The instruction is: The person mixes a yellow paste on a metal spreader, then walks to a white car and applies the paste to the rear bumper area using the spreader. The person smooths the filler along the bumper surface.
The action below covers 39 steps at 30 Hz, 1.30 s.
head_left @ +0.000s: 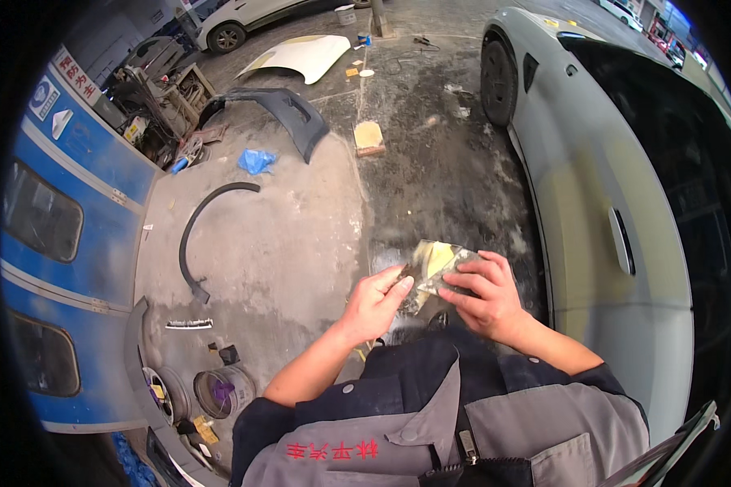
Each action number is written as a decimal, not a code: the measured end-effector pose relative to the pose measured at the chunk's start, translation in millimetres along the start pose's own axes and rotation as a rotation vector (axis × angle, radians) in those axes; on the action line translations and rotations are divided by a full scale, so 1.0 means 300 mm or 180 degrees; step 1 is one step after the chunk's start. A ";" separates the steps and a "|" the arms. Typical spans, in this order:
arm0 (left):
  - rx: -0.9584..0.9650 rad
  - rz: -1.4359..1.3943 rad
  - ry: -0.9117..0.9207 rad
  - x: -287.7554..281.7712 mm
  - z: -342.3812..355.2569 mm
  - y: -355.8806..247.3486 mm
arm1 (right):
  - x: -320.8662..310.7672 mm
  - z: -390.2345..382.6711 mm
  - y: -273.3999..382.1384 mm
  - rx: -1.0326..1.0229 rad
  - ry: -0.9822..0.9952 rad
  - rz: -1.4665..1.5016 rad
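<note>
In front of my body, my right hand [487, 299] grips a flat greyish mixing board with its fingers spread across it. A smear of yellow filler putty [440, 256] lies on the board's upper part. My left hand [378, 303] is closed at the board's left side, the thumb pressed on a small dark, thin-edged piece [404, 272] that looks like a scraper blade; much of it is hidden by the fingers. To my right stands a pale grey car [564, 243], its side carrying dull yellowish filled patches and a door handle [622, 240].
Blue doors [73, 235] with windows line the left. On the floor lie a curved black trim strip [188, 235], a dark bumper part [288, 122], a blue plastic bag [257, 161], a yellow-topped block [369, 138] and wheel-like buckets [226, 392]. A white hood panel [300, 55] lies farther off.
</note>
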<state>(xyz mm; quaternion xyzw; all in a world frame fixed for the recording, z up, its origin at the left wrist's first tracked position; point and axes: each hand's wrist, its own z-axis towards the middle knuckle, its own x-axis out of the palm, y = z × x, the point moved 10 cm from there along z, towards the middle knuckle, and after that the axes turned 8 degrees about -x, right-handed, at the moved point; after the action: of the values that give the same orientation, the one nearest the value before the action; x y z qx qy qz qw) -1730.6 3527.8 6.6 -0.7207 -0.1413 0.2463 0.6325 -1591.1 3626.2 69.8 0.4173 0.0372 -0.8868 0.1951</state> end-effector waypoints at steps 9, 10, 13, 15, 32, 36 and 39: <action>-0.0782 -0.2437 0.0885 -0.159 0.574 0.139 | 0.114 0.274 -0.741 0.0636 -0.0992 0.3772; -0.0679 -0.2578 0.1156 -0.158 0.641 0.134 | 0.159 0.306 -0.805 0.0556 -0.1050 0.3868; -0.0667 -0.2336 0.1285 -0.226 0.877 0.169 | 0.343 0.400 -1.059 0.0830 -0.0688 0.3954; -0.0664 -0.2165 0.1332 -0.305 1.062 0.184 | 0.423 0.469 -1.262 0.0912 -0.0078 0.3050; -0.0457 -0.1243 0.0398 -0.904 2.604 0.131 | 0.649 1.062 -2.466 0.0647 -0.0373 0.0840; -0.0681 -0.2107 0.1120 -0.821 2.929 0.132 | 0.697 1.125 -2.890 0.1003 -0.1123 0.3851; -0.0554 -0.1979 0.1501 -0.774 3.195 0.066 | 0.745 1.174 -3.181 0.0986 -0.0962 0.3903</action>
<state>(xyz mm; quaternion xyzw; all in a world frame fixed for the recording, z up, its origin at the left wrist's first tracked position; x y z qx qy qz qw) -2439.2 4212.2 -47.3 -0.7312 -0.2240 -0.1419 0.6285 -2335.0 4354.3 37.3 0.2568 -0.3639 -0.6586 0.6065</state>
